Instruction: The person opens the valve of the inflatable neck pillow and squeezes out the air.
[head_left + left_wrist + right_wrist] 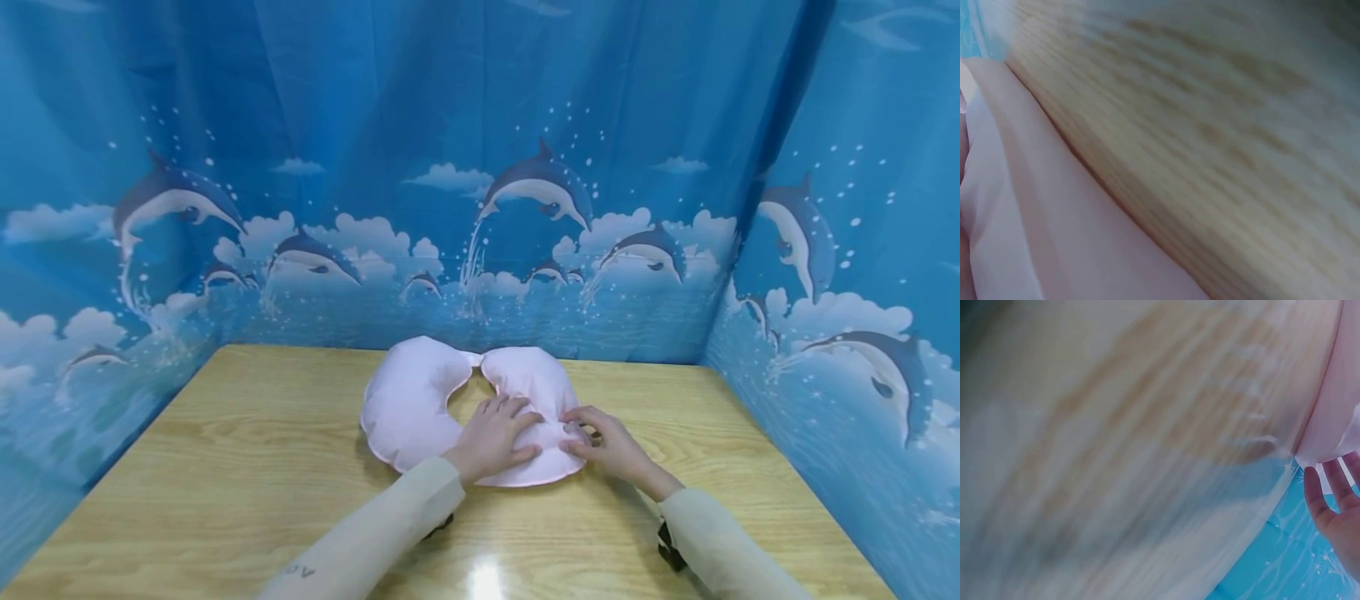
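Pillow, pale pink, U-shaped, lying flat mid-table with its open ends toward the curtain. Left hand lies flat, fingers straight, pressing the near right lobe; right hand pinches the cover's edge beside it. Risk: a hard tug could slide the pillow along the glossy top, or the thin fabric could slip from the pinch.

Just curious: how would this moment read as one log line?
left hand: pressing flat on pink neck pillow | right hand: pinching pillow's edge | wooden table
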